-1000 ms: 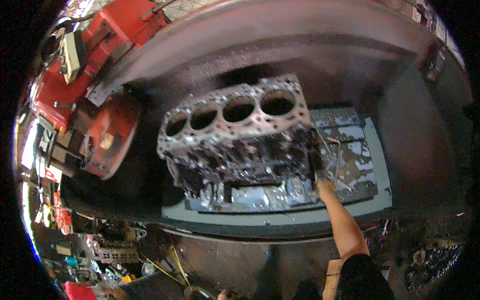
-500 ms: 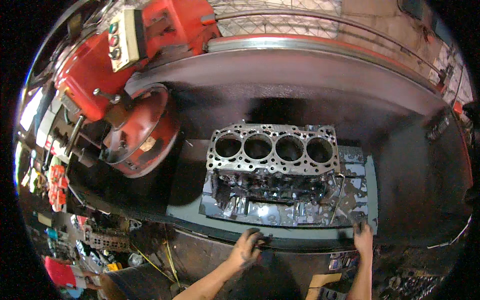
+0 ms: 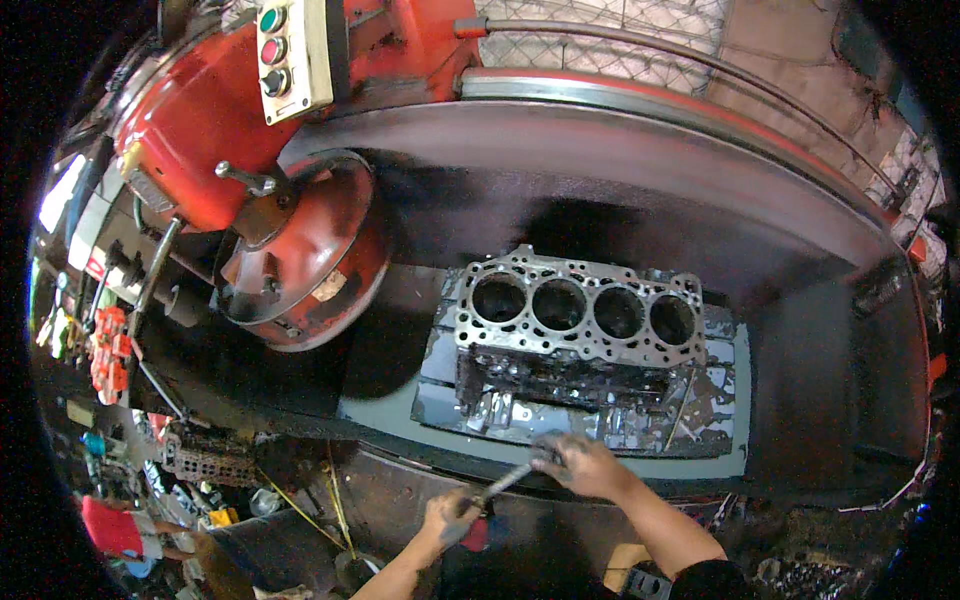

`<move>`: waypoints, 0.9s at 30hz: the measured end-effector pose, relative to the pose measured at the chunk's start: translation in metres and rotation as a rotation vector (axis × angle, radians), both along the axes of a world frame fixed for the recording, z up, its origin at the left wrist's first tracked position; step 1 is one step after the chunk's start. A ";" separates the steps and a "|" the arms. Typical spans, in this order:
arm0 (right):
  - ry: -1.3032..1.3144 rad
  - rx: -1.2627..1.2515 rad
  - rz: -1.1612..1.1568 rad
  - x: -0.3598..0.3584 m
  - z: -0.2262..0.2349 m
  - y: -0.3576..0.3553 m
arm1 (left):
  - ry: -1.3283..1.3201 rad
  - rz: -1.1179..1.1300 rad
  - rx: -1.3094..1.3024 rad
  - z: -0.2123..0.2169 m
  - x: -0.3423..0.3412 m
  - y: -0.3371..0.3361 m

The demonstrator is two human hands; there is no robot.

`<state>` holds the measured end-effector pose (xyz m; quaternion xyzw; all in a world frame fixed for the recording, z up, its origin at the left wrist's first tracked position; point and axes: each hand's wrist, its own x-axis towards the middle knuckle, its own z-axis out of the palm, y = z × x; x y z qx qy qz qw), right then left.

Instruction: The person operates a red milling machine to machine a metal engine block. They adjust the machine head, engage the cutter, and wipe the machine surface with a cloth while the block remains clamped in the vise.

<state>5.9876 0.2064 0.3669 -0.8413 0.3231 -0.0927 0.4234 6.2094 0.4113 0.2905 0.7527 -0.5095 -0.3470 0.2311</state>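
My left hand is closed round the lower end of a narrow metal bar-like tool, held slantwise in front of the machine bed. My right hand grips the tool's upper end, fingers curled and dark with grime. Both hands hide its ends, so its exact kind cannot be made out. Just beyond them an engine block with a bright, flat top and a row of round cylinder bores sits on a wet grey bed. A thin metal rod leans beside the block's right end.
Left of the block hangs a red machine head with a round wheel guard. A control box with buttons is above it. A dark trough wall curves behind. Metal parts lie at the lower left; a brown cardboard piece is below.
My right hand has come left from the bed's right front edge to the tool. My left hand has moved slightly left and down. The view has shifted.
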 end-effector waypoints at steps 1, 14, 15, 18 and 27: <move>-0.081 -0.158 -0.059 0.012 0.009 -0.010 | 0.068 0.107 0.085 -0.004 0.020 0.008; 0.348 -0.718 -0.860 0.038 0.006 -0.154 | -0.288 0.376 0.115 -0.084 0.206 -0.265; 0.346 -0.743 -0.875 0.038 0.005 -0.155 | -0.257 0.363 0.196 -0.085 0.210 -0.297; 0.382 -0.688 -0.849 0.034 0.005 -0.158 | -0.351 0.319 0.141 -0.090 0.214 -0.363; 0.403 -0.642 -0.798 0.035 0.013 -0.166 | -0.425 0.151 0.238 -0.103 0.233 -0.449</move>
